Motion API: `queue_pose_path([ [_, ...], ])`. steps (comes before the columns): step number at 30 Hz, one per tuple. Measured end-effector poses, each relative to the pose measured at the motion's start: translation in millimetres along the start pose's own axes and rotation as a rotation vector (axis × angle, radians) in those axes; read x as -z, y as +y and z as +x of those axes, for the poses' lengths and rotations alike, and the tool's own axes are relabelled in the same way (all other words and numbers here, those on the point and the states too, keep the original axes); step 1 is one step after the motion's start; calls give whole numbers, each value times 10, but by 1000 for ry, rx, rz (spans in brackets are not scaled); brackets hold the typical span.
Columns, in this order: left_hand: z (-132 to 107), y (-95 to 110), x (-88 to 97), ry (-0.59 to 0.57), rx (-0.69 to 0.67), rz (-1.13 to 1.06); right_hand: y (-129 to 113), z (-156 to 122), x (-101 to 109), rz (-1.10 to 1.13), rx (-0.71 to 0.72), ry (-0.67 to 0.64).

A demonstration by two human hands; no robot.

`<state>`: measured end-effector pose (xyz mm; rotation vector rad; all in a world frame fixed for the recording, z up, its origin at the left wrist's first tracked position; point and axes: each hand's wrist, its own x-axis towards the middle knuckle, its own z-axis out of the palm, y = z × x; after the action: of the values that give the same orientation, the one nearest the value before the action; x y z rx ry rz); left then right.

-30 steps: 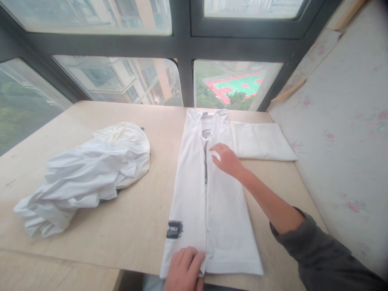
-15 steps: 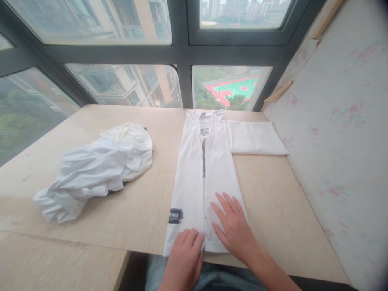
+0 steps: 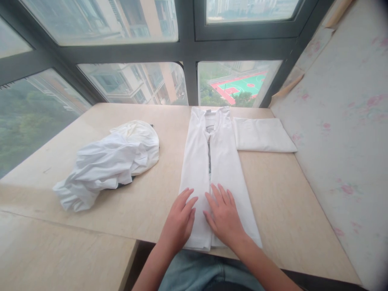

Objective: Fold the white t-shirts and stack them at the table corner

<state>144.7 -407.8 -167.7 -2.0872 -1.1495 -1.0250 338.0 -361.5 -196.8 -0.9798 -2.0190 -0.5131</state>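
Mostly, the white cloth shirt (image 3: 226, 165), folded into a long flat shape with its two sides almost meeting in the middle, looks soft, thin and light. It lies right of the middle of the pale, wood-coloured table (image 3: 279, 198), with its collar (image 3: 210, 116) at the far end by the window and its bottom edge (image 3: 197, 245) at the near side. It should bend easily and should not break, but it looks floppy, so one finger pulling alone could wrinkle it or slide a side out of line. A good place to hold it would be the two near corners, taking all the layers together. The left hand (image 3: 181, 216) is over the near left part, fingers a bit bent and apart, and I see nothing pinched. The right hand (image 3: 224, 218) is palm down over the near right part, fingers spread wide. I cannot tell how hard either one presses. Just right of the shirt's far end lies a flat, folded white cloth (image 3: 265, 135). Well to the left is a crumpled heap of white cloth (image 3: 109, 157). Past the far edge stands a dark grey window frame (image 3: 189, 52), and on the right is a pale wall with pink flowers (image 3: 345, 141).
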Motion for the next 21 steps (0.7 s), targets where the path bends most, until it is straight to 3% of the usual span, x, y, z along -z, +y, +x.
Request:
queue_pose_path([
  [2,82,-53,-138,-35,-50,60,39,0,-37,-47,-26,2],
  [7,123,-139,-352,-126,2,330,66,2,-123,-88,-14,13],
  [21,327,-278,-383,-104,32,427,146,300,-187,-51,1,29],
])
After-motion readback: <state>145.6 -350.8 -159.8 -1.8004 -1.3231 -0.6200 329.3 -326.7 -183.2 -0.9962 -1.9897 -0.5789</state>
